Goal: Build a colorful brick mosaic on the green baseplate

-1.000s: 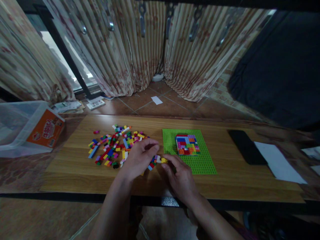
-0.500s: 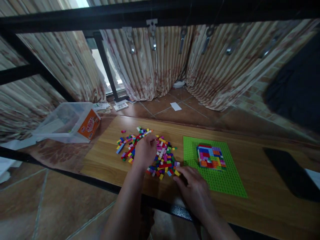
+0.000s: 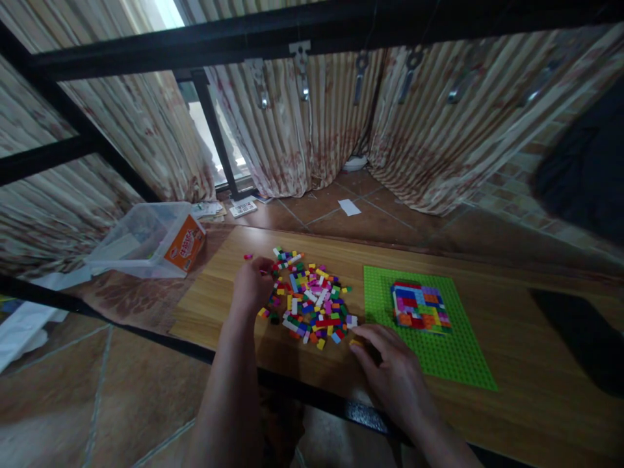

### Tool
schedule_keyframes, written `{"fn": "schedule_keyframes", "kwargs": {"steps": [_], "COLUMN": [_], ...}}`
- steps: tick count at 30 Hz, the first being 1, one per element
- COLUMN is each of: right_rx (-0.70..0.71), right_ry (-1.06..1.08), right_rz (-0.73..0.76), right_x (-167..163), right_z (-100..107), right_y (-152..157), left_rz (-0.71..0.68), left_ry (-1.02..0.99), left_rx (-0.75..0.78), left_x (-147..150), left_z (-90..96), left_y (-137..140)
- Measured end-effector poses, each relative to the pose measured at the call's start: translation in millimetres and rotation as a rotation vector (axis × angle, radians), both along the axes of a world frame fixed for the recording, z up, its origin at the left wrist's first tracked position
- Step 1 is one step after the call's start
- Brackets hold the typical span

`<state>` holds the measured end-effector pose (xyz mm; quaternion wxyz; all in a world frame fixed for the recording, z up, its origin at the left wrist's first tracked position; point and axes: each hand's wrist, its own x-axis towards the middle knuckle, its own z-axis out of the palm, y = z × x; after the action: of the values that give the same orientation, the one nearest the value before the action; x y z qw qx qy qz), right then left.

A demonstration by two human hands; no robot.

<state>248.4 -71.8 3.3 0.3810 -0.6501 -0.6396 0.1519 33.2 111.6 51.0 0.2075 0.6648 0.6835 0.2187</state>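
Note:
My left hand [image 3: 251,286] is at the left side of a loose pile of small toy building bricks [image 3: 319,296], fingers bent and thumb apart; bricks lie under and beside its fingertips, which are partly hidden. Between the thumb and forefinger of my right hand [image 3: 392,364], a yellow brick [image 3: 357,342] shows, just off the pile's lower right corner. A white-lilac brick [image 3: 351,321] lies just beyond those fingertips. To the right, a green baseplate [image 3: 463,357] carries a low, many-coloured block of joined bricks [image 3: 422,305].
A clear plastic box [image 3: 141,237] with an orange label stands left of the wooden board [image 3: 209,292]. At the right lies a dark flat object [image 3: 575,338]. A black metal bar [image 3: 312,39] with hanging clips crosses above, before striped curtains. Papers lie on the tiled floor behind.
My left hand has moved left across the pile, uncovering bricks in the middle; some bricks at the left have shifted. My right hand stays by the pile with the yellow brick. The view has shifted slightly.

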Motion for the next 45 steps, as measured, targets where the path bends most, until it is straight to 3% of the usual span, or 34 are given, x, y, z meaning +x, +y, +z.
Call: {"fn": "schedule_keyframes", "kwargs": {"steps": [9,18,23,36,40,45], "right_rx": [-0.019,0.03,0.045,0.028,0.046,0.054], "right_ry": [0.009,0.1,0.099,0.067,0.073,0.061], "right_rz": [-0.058,0.053,0.058,0.08,0.081,0.065], "right_x": [2,-6,-5,-3,-3,-5], "right_z": [-4,5,9,8,9,10], "right_y": [0,0,-1,-2,-1,0], "left_rz": [0.06,-0.023,0.022,0.001,-0.005,-0.131], "left_ry": [0.064,0.22,0.301,0.174,-0.078,-0.805], "left_rx": [-0.029,-0.009,-0.001,-0.084,-0.081,-0.244], "left_x": [-11,1,-3,-4,-7,2], "left_z": [3.7,-0.4,-1.9,-5.0,-2.1,11.5], "left_y": [-2,-1,1,4,2,-14]}}
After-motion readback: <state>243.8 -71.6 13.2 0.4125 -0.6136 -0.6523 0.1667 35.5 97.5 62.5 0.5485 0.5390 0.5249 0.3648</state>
